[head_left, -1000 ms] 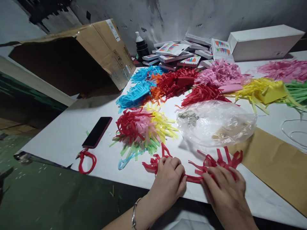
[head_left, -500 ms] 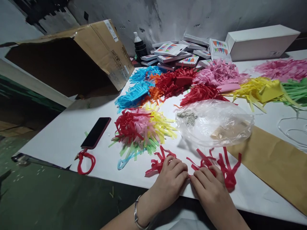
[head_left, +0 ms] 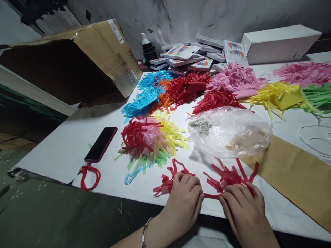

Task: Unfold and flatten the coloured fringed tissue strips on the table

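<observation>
- Head view: left hand (head_left: pixel 186 193) and right hand (head_left: pixel 241 203) both pinch the red paper (head_left: pixel 229 175), near the front edge of the table (head_left: pixel 62 144); a narrow strip (head_left: pixel 212 196) spans between them;
- step in hand looks like straightening or twisting that strip; next move calls for a light, even pull, I'd judge;
- front edge runs beneath the wrists; plastic bag (head_left: pixel 240 129) beyond, brown paper (head_left: pixel 292 175) rightward; bare table between gives some room.

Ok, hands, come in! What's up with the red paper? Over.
Left hand and right hand on red fringed paper. Narrow red length spans between them. Plastic bag just beyond, not covering it.
</observation>
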A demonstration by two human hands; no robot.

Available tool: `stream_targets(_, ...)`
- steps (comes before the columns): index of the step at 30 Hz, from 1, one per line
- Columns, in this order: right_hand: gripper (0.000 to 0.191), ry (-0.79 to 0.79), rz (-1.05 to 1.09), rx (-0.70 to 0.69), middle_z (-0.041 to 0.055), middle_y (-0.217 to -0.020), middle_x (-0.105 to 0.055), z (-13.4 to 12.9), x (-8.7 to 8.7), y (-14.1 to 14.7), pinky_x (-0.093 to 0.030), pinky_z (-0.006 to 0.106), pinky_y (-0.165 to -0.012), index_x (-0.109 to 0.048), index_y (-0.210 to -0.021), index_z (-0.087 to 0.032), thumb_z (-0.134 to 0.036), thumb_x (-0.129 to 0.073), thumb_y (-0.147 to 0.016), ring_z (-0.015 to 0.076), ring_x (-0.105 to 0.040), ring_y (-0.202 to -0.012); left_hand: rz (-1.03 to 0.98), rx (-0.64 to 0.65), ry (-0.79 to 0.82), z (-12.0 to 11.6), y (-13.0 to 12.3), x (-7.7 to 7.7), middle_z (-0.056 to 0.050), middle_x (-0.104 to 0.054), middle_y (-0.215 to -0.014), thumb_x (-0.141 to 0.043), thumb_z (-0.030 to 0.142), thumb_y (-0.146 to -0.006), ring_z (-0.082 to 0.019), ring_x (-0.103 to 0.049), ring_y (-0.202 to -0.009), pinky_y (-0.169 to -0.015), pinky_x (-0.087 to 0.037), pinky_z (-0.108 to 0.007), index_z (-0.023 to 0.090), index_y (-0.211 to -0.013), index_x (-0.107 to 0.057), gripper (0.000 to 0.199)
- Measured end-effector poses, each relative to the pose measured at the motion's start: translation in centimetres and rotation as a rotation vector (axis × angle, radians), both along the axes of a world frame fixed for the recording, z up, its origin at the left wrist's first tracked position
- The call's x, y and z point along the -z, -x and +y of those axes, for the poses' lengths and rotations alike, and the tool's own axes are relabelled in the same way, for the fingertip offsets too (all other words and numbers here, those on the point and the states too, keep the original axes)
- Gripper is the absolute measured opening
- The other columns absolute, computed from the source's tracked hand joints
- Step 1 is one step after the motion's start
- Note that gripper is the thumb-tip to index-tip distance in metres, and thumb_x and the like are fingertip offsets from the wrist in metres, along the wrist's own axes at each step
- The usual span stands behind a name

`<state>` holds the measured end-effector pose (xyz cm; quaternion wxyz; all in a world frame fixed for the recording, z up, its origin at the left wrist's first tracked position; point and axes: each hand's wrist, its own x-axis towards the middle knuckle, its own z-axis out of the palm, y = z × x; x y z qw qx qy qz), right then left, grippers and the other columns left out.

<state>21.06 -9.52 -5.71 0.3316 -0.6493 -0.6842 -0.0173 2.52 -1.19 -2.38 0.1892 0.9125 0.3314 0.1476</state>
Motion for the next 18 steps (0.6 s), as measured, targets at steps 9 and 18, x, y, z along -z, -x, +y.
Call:
stream_targets(9,0.021,-0.001,0.016,-0.016,0.0024,-0.097,-0.072,-0.2,0.1,0.6,-0.026,0.049,-0.112,-0.068,-0.099,-0.023,-0.013,-0.049,-0.098,0.0204,-0.064,-0.096,0.092,0.256,-0.281,0.9,-0.4,0.0,0.0,-0.067,-0.092,-0.064,0.014,-0.093,-0.021,-0.055,-0.09,-0.102,-0.029,-0.05,0.019,-0.09,-0.064,0.007)
stream_targets(18,0.014,-0.12,-0.163,0.246,0.0102,-0.103,-0.072,-0.5,-1.6,-2.1,-0.031,0.056,-0.109,-0.069,-0.102,-0.018,-0.02,-0.056,-0.097,0.0245,-0.066,-0.094,0.099,0.289,-0.382,2.0,-1.5,0.6,-0.001,-0.064,-0.082,-0.063,0.008,-0.089,-0.019,-0.053,-0.078,-0.087,-0.036,-0.042,0.017,-0.078,-0.06,0.014)
